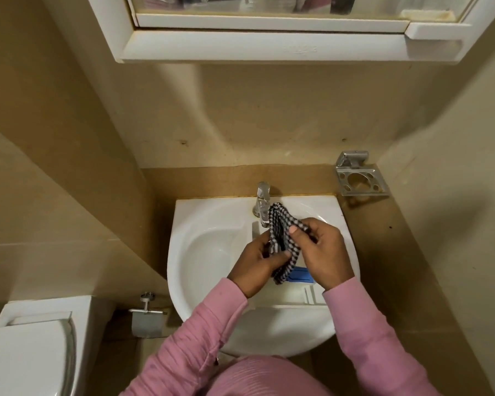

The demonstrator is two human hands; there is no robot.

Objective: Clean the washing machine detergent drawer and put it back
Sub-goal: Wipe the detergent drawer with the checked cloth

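Standing at a white ceramic wash basin [189, 252], both hands above the bowl and busy with a black-and-white checked woven cloth [280, 232]. Left hand [255, 261], at 7 o'clock of the cloth, curled round its lower fold with the thumb pressed on top. Right hand [323, 252], at 3 o'clock, pinching the upper fold between thumb and curled fingers. White plastic detergent drawer [312, 294] with a blue insert lying inside the basin at about 5 o'clock of the bowl, directly beneath the hands and mostly hidden by them. No washing machine in view. Chrome pillar tap [262, 201] at 12 o'clock of the basin, just behind the cloth's top loop; impossible to tell whether running. Probably folding or wringing the cloth ahead of wiping, so cleaning likely unfinished. Possible trouble from here: a wet drawer slipping on lifting and knocking against the hard ceramic; the blue insert working loose; residue left in narrow corners through wiping with a bunched cloth; the top loop snagging on the tap. No brand or label legible anywhere; only a faint embossed mark on the lower edge of the white-framed mirror cabinet [300, 48] at 12 o'clock, too blurred to read.
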